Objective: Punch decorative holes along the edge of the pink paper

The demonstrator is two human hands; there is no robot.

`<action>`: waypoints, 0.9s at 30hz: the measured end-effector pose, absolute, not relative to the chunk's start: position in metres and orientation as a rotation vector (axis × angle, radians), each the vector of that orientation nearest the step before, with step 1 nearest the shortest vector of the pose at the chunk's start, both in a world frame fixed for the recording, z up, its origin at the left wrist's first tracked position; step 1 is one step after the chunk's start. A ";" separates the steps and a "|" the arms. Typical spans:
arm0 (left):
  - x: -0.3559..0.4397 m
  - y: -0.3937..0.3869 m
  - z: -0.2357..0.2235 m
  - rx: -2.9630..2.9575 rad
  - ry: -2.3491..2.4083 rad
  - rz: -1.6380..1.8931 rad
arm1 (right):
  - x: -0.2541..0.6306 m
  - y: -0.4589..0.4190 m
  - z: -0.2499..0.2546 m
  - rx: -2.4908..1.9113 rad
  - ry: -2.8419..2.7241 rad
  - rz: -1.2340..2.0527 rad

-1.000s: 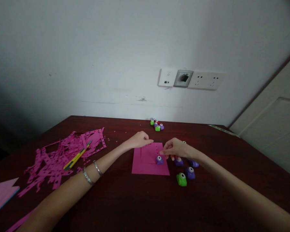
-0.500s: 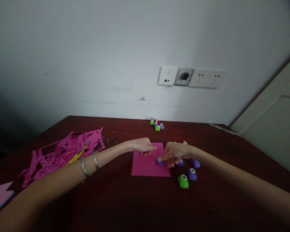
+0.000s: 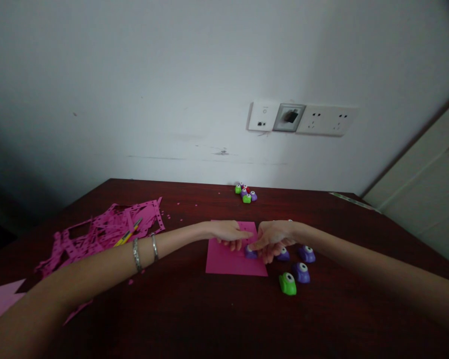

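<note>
A square sheet of bright pink paper [image 3: 224,264] lies on the table in front of me. My left hand [image 3: 228,233] rests over its upper part, index finger stretched out to the right and the other fingers loosely curled, holding nothing I can see. At the sheet's right edge, my right hand [image 3: 274,238] grips a small purple craft punch [image 3: 251,253], thumb on its top. Its far side is hidden by the fingers. Beside that hand stand more purple punches [image 3: 302,272] and a green punch [image 3: 287,283].
Pink punched scraps [image 3: 105,229] are heaped at the left, with a yellow pencil-like tool [image 3: 127,233] on top. Pale pink sheets [image 3: 2,299] lie at the near left. Several small punches [image 3: 246,192] cluster by the wall. A thin strip [image 3: 353,202] lies far right.
My left hand has slid slightly right and nearer, its fingertip now closer to the purple punch. My right hand keeps its grip on the punch. The view has shifted slightly.
</note>
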State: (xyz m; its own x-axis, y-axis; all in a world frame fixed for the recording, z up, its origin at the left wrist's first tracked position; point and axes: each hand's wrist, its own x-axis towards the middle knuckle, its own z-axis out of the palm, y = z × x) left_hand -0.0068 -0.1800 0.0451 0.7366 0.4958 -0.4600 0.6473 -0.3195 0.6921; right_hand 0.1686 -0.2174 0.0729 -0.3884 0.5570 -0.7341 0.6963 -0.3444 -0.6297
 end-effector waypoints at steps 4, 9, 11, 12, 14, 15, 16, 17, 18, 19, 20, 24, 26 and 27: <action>-0.003 -0.184 0.050 1.928 0.830 -0.277 | 0.165 -0.216 0.074 1.701 1.673 -1.801; 0.001 -0.179 0.050 1.809 0.812 -0.384 | 0.162 -0.216 0.076 1.679 1.616 -1.804; 0.003 -0.178 0.051 1.789 0.827 -0.423 | 0.161 -0.216 0.079 1.695 1.614 -1.812; 0.004 -0.178 0.051 1.794 0.834 -0.432 | 0.160 -0.217 0.080 1.703 1.618 -1.820; 0.004 -0.178 0.052 1.819 0.828 -0.427 | 0.159 -0.218 0.080 1.703 1.620 -1.842; 0.005 -0.179 0.052 1.837 0.819 -0.418 | 0.158 -0.218 0.080 1.701 1.621 -1.853; 0.005 -0.180 0.051 1.857 0.810 -0.404 | 0.158 -0.218 0.080 1.702 1.623 -1.854; 0.005 -0.180 0.050 1.880 0.806 -0.390 | 0.157 -0.218 0.079 1.703 1.626 -1.850; 0.005 -0.181 0.049 1.905 0.809 -0.376 | 0.156 -0.218 0.078 1.702 1.632 -1.845; 0.005 -0.181 0.048 1.929 0.815 -0.365 | 0.156 -0.218 0.078 1.699 1.643 -1.841; 0.005 -0.182 0.046 1.950 0.823 -0.356 | 0.156 -0.218 0.077 1.696 1.653 -1.837; 0.006 -0.184 0.040 2.004 0.824 -0.323 | 0.156 -0.219 0.077 1.693 1.680 -1.836; 0.006 -0.185 0.041 2.047 0.799 -0.290 | 0.156 -0.222 0.078 1.714 1.690 -1.821; 0.006 -0.185 0.043 2.086 0.777 -0.267 | 0.157 -0.223 0.079 1.726 1.696 -1.806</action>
